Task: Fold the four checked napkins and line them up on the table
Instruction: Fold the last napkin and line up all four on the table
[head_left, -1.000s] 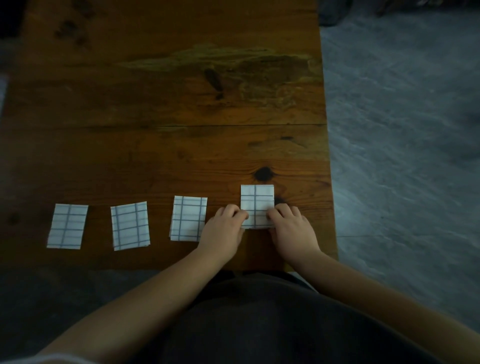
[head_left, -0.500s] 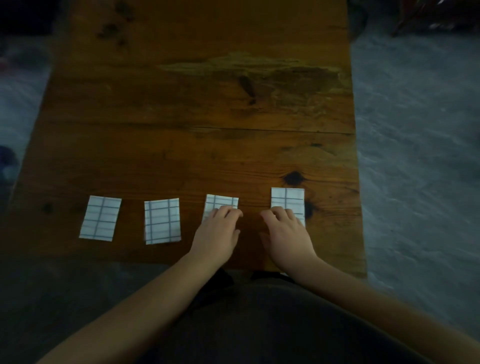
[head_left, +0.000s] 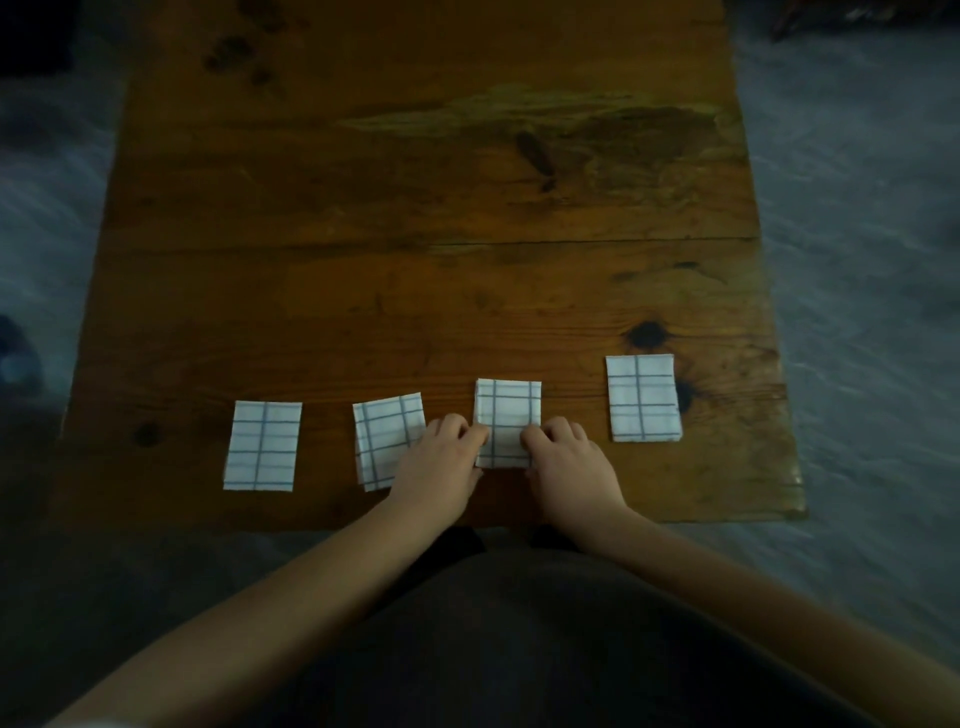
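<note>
Under left hand (head_left: 441, 467) and right hand (head_left: 571, 462), third napkin (head_left: 509, 410) corners hidden

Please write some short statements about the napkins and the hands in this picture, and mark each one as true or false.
1. Four checked napkins lie in a row on the wooden table. True.
2. The far-right napkin lies farther from the person than the other three. True.
3. Both hands touch the far-right napkin. False: the left hand and the right hand touch the third napkin from the left, and the far-right one lies free.
4. One napkin is spread out, unfolded. False: all four, including the far-left napkin, are small folded rectangles.
</note>
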